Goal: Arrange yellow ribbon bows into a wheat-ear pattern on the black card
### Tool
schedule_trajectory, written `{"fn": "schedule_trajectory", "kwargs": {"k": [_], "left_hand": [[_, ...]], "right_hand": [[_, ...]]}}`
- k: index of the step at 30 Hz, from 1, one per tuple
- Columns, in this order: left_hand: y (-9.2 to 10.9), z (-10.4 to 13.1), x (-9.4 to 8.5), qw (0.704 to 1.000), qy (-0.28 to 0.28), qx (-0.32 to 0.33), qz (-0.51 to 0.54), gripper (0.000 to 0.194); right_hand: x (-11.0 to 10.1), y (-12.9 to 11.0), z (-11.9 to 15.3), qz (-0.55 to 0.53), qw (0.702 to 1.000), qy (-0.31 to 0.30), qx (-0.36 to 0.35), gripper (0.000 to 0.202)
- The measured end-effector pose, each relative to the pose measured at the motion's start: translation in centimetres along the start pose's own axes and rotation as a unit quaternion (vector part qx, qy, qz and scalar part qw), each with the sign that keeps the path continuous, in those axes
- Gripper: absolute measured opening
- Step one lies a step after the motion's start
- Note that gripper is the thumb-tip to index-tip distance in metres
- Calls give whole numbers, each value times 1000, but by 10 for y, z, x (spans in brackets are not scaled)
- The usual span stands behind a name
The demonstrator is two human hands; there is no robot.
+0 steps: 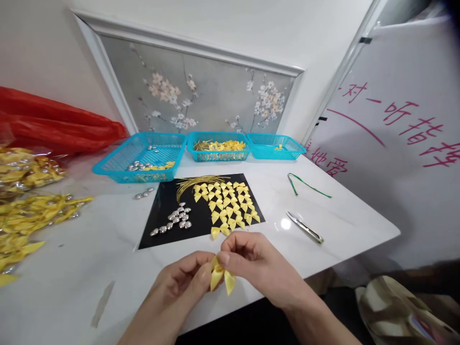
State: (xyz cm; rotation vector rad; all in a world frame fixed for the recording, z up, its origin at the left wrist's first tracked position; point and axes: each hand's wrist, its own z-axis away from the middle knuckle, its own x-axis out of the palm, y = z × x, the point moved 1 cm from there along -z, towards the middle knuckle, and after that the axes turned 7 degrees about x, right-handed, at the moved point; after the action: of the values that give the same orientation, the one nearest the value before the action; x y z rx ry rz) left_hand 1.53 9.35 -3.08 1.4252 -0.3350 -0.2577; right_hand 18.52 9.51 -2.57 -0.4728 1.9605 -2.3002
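Near the table's front edge, my left hand (183,282) and my right hand (257,263) pinch one yellow ribbon bow (217,277) between them, its two tails hanging down. Just beyond my hands lies a black mat (154,237). Rows of yellow bows (232,203) cover its right part, and the nearest ones are close to my right hand's fingers. Several silver beads (179,216) sit on its left part, with a bundle of gold wire ties (194,182) along the far edge.
Three blue baskets (219,155) stand at the back, holding beads, bows and ties. Finished-looking yellow bow pieces (25,220) are heaped at the left beside red plastic (53,120). On the right lie small snips (305,227) and a bent green tie (309,186). A framed picture (208,91) leans behind.
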Motion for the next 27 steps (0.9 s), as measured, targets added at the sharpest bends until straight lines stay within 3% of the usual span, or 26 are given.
{"fn": "schedule_trajectory", "kwargs": {"k": [5,10,15,21,27], "left_hand": [[6,-1,9,998,62,-21,-1,31],[7,-1,7,992,123,-15,-11,33],[7,2,6,993,107,-1,-54,33],[8,7,4,994,113,4,1,42],[3,3,4,994,107,-3,-27,32]], "right_hand": [[-6,0,3,17,999,11,-34,39],[-11,2,7,6,1000,4,-27,35],[-8,4,5,30,999,1,-22,30],[-7,4,5,40,999,7,-19,28],[-4,6,5,71,997,1,-12,24]]}}
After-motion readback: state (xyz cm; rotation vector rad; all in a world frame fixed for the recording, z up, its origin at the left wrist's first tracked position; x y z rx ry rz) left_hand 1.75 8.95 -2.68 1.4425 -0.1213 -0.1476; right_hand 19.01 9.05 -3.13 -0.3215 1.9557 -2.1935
